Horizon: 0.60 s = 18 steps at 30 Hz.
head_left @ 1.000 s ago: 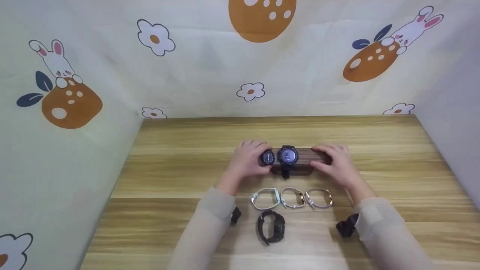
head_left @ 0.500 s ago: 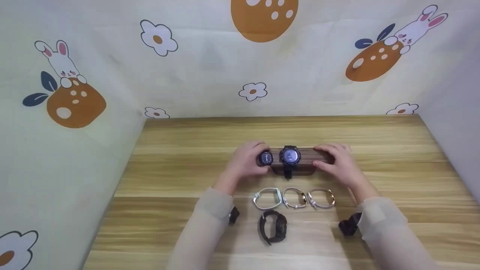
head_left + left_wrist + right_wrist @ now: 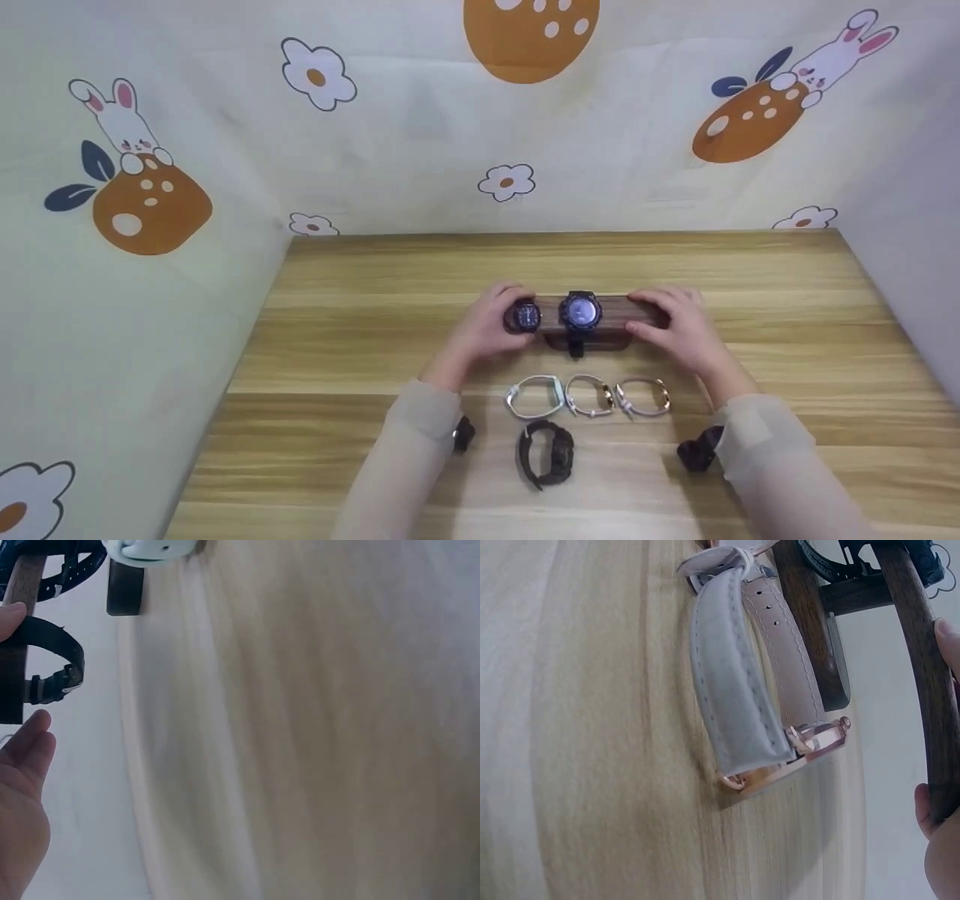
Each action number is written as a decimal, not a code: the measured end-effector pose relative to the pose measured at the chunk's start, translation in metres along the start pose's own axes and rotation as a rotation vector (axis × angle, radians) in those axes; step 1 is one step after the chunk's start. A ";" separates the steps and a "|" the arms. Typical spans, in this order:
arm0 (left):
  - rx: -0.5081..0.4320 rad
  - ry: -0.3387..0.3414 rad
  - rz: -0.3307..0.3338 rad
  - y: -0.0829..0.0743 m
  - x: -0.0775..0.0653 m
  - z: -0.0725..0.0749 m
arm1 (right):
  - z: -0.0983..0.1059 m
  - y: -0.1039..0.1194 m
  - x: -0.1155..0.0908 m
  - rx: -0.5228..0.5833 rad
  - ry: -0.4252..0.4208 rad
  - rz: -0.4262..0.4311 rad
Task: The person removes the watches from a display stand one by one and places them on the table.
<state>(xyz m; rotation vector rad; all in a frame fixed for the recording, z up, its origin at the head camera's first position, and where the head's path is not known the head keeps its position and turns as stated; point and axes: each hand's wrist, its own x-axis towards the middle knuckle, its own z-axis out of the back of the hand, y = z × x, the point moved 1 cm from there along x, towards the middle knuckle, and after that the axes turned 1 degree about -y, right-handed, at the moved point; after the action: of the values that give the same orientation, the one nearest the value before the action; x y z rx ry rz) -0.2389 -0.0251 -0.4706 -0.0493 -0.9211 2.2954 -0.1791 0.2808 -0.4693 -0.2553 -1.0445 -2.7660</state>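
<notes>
A dark wooden watch stand (image 3: pixel 616 311) has a raised bar with two black watches strapped round it. My left hand (image 3: pixel 487 322) pinches the small black watch (image 3: pixel 527 316) near the bar's left end. In the left wrist view its buckled black strap (image 3: pixel 73 652) loops out from the bar, the thumb on top and other fingertips just past the bar end. The larger round-dialed black watch (image 3: pixel 580 311) sits near the bar's middle. My right hand (image 3: pixel 679 326) grips the bar's right end, its thumb in front and fingers behind; the bar (image 3: pixel 922 667) also shows in the right wrist view.
Before the stand, three slim light-strapped watches stand in a row: a mint one (image 3: pixel 535 397), a gold-trimmed one (image 3: pixel 589 396) and another (image 3: pixel 643 396), its grey strap (image 3: pixel 727 682) large in the right wrist view. A chunky black watch (image 3: pixel 545 454) lies nearer. A patterned wall (image 3: pixel 405 150) rises behind.
My left hand has slid the small black watch leftward along the bar, widening its gap from the larger watch. The right hand keeps its grip; the view shifted slightly.
</notes>
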 end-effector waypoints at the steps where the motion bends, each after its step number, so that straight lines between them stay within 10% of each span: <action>1: -0.029 -0.001 0.018 0.001 0.000 0.000 | 0.000 0.000 0.000 -0.002 0.002 0.000; 18: -0.368 -0.021 0.156 0.008 -0.003 -0.013 | 0.002 -0.004 0.003 0.000 -0.012 0.034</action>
<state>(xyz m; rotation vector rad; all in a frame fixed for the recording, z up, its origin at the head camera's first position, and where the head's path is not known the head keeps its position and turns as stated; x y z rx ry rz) -0.2376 -0.0233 -0.4858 -0.2626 -1.3827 2.2385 -0.1824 0.2851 -0.4698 -0.2869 -1.0326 -2.7376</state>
